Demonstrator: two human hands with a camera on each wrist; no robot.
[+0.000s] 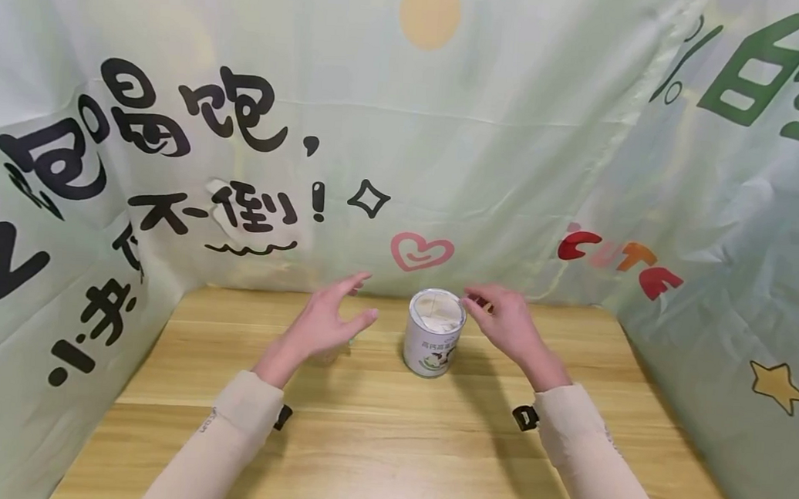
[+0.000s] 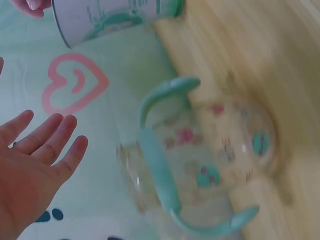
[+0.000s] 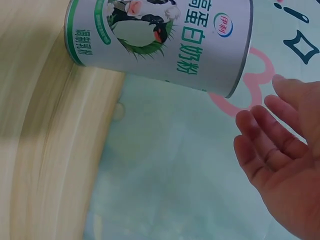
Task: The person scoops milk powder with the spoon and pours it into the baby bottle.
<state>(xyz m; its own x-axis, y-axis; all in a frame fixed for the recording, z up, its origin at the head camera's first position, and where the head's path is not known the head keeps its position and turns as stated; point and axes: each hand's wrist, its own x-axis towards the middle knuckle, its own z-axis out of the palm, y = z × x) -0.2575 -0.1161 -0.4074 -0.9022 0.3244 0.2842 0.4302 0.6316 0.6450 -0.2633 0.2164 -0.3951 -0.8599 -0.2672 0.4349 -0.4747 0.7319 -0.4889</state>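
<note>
A white milk powder can with a cow picture and a green bottom band stands upright on the table. Within its rim the top looks pale and uneven. My right hand hovers at the can's right edge; in the right wrist view its fingers are loosely bent and apart from the can. To the can's left, my left hand is held in the air with fingers spread, holding nothing. Close by it stands a clear baby bottle with mint handles and printed pictures, blurred in the left wrist view and mostly hidden in the head view.
The wooden table runs back to a pale green printed cloth, which hangs behind and along both sides. Dark straps show at both wrists, below the sleeves' cuffs.
</note>
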